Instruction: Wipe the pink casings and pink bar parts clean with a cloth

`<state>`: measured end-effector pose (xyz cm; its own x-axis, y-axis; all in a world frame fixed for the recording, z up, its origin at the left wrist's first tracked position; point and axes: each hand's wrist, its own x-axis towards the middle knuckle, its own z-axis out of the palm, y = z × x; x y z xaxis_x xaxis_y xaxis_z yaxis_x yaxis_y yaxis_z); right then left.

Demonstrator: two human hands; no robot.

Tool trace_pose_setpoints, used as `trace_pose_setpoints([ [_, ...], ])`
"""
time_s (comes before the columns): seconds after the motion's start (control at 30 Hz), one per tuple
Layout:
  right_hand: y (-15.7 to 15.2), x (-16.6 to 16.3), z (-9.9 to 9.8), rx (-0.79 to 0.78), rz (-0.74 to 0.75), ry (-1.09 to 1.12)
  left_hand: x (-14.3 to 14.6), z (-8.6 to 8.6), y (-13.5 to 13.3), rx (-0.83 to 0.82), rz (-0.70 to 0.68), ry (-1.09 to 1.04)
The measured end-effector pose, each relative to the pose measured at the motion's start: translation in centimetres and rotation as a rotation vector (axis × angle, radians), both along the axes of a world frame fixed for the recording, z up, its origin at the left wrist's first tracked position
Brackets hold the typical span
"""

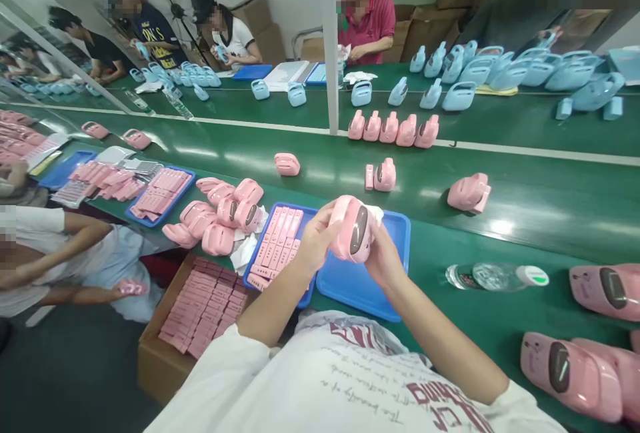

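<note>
Both of my hands hold a glossy pink plastic housing (345, 228) with a dark oval window, above the blue trays. My left hand (316, 238) is closed around its left side. My right hand (384, 254) grips the right side, and a bit of white cloth (376, 214) shows by its fingers. Below lies a blue tray (363, 290) whose visible surface is bare. The blue tray to its left (311, 286) carries rows of pink bar-shaped parts (280, 236). Part of the housing is covered by my fingers.
Pink housings (219, 238) are heaped left; more (570, 373) stand right, near a lying plastic bottle (493, 277). Beyond, a green conveyor (330, 186) holds spaced pink housings. A cardboard box (165, 360) of pink parts is lower left. Co-workers sit left and across, among light-blue housings (460, 94).
</note>
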<state>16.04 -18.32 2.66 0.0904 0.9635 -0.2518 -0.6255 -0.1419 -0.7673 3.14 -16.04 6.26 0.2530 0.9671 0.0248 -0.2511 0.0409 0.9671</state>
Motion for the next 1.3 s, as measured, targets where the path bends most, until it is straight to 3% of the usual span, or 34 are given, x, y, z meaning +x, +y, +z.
trace_pose_setpoints([
  [0.07, -1.1, -0.5, 0.7, 0.011, -0.032, -0.006, -0.9, -0.1, -1.0, 0.131, -0.085, 0.077],
  [0.2, -2.9, -1.0, 1.0, -0.024, 0.051, -0.017, -2.7, -1.1, -2.2, 0.255, -0.343, 0.365],
  [0.27, -3.5, -1.3, 1.2, -0.043, 0.050, -0.069, -2.9, -2.0, -2.7, 0.285, -0.338, 0.391],
  [0.43, -4.1, -1.4, 1.7, 0.003, -0.023, -0.376, -2.8, -3.1, -3.9, 0.337, -0.158, 0.328],
  [0.63, -5.3, -1.1, 2.8, 0.323, 0.013, -0.790, -4.8, -2.6, -4.2, 0.169, -0.286, 0.192],
  [0.8, -6.6, -2.1, 3.5, 0.841, 0.072, -1.074, -6.4, -3.2, -3.9, 0.103, -0.370, 0.078],
  [0.87, -6.2, -2.5, 3.8, 0.941, 0.092, -1.106, -6.9, -3.2, -4.0, 0.100, -0.416, 0.051],
  [1.03, -4.3, -3.4, 5.0, 0.653, 0.069, -1.061, -8.1, -3.1, -4.1, 0.128, -0.465, 0.030],
  [1.2, -3.9, -4.5, 5.1, 0.911, 0.134, -1.036, -8.8, -3.7, -3.6, 0.138, -0.477, 0.026],
  [1.23, -3.7, -4.6, 4.7, 0.870, 0.145, -1.031, -8.8, -4.1, -3.6, 0.137, -0.481, 0.002],
  [1.3, -3.0, -4.2, 3.5, 0.596, 0.088, -1.009, -8.9, -5.3, -3.6, 0.131, -0.482, -0.032],
])
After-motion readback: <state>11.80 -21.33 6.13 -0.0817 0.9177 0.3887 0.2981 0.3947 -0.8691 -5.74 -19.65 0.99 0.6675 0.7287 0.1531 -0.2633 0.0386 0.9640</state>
